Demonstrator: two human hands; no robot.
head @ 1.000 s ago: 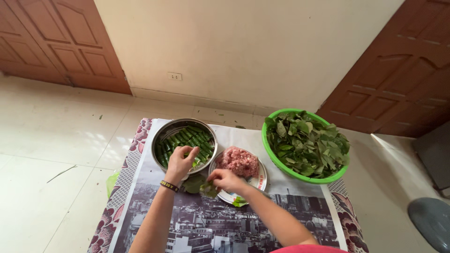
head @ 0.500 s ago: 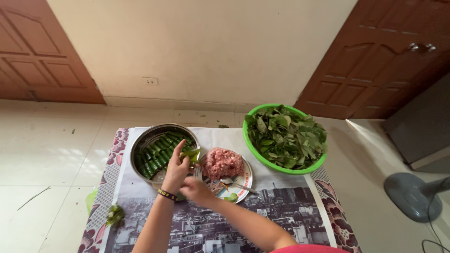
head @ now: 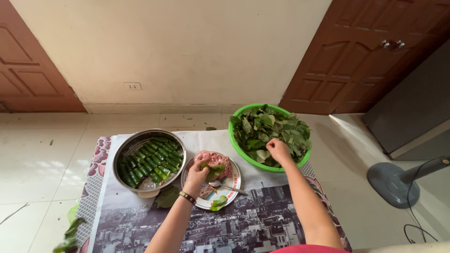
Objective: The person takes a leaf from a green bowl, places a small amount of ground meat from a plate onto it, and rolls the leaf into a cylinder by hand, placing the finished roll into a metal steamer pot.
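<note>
My left hand (head: 196,176) hovers over a white plate (head: 233,184) and holds a green leaf (head: 214,172) against the mound of pink minced meat (head: 213,159). A spoon (head: 228,187) lies on the plate beside a small leaf scrap (head: 218,203). My right hand (head: 278,151) reaches into the green plastic basket (head: 240,148) full of loose green leaves (head: 272,130), fingers curled among them. To the left stands a round metal pan (head: 123,153) lined with rows of rolled green leaf parcels (head: 151,161).
Everything rests on a printed sheet (head: 234,225) laid over a floral mat (head: 96,164) on the tiled floor. One loose leaf (head: 167,197) lies by the pan, more scraps (head: 70,232) at the left. A fan base (head: 391,182) stands to the right, doors and wall behind.
My right hand moved from the plate over to the green basket. My left hand came off the pan's edge and now rests over the meat with a leaf. The camera shifted.
</note>
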